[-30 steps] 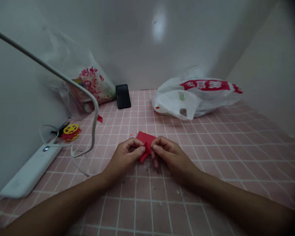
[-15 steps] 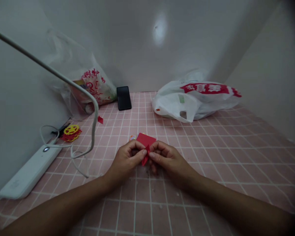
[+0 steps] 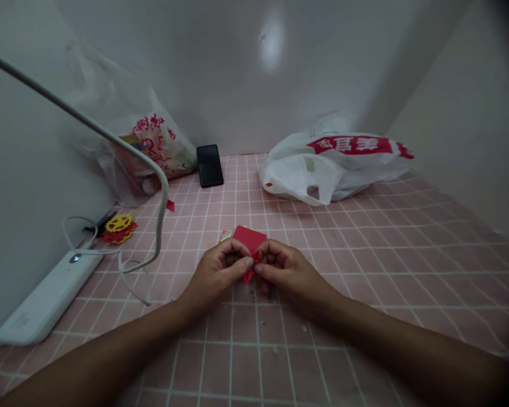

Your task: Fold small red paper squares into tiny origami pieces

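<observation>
Between my hands is a small folded piece of red paper [image 3: 248, 276], its lower point hanging beneath the fingertips. My left hand [image 3: 227, 265] pinches it from the left with thumb and forefinger. From the right, my right hand [image 3: 282, 263] pinches the same paper, its thumb close to the left thumb. Just beyond the fingers lies a flat red paper square [image 3: 249, 237], over some colourful paper [image 3: 225, 234] that shows at its left edge. The fingertips hide part of the folded piece.
Pink tiled surface [image 3: 220, 362]. A white power strip [image 3: 46, 299] and looping cable [image 3: 159, 226] are at left, near yellow and red cutouts [image 3: 119, 223]. Behind are a clear bag [image 3: 156, 144], black phone [image 3: 210, 165], white bag [image 3: 301, 175] and red scrap [image 3: 170, 205].
The view has shifted slightly, so the background sits a little further left and higher. My thumbs are a bit closer together on the folded red paper.
</observation>
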`<state>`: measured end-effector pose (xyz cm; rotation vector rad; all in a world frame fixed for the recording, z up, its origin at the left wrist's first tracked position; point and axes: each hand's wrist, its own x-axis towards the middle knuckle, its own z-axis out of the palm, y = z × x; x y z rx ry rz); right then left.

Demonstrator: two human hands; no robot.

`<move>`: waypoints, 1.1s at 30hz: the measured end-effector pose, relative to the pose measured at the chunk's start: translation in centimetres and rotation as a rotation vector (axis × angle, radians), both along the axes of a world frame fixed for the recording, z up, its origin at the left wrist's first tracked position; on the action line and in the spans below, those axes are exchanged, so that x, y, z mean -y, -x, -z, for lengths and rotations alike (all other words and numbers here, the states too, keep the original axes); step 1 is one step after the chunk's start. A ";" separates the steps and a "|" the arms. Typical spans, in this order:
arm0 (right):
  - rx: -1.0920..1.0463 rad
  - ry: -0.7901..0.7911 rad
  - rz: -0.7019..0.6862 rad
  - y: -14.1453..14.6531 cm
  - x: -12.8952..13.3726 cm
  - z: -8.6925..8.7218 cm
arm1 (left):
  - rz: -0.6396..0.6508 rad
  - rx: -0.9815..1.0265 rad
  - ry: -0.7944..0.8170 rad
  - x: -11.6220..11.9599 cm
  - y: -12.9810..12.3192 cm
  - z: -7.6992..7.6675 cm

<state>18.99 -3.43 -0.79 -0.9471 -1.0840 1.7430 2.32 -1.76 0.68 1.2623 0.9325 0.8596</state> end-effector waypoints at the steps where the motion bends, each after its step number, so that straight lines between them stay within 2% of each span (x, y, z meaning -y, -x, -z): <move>1: 0.003 0.007 0.001 0.0 0.0 -0.1 | 0.003 -0.006 -0.001 0.0 0.0 0.0; 7: -0.039 0.007 -0.009 -0.2 0.1 0.0 | 0.017 0.008 0.010 -0.1 0.0 0.1; 18: 0.033 -0.062 0.015 -0.3 0.1 0.1 | 0.036 -0.024 -0.026 0.1 -0.3 0.1; 26: 0.313 -0.315 0.066 -0.4 0.3 -0.7 | 0.136 -0.107 -0.092 0.2 -0.2 0.6; 29: 0.342 -0.311 0.090 -0.5 0.3 -0.8 | 0.166 -0.112 -0.080 0.1 -0.1 0.8; 33: 0.253 -0.216 0.141 -0.5 0.2 -0.4 | 0.175 -0.121 -0.045 0.0 0.0 0.7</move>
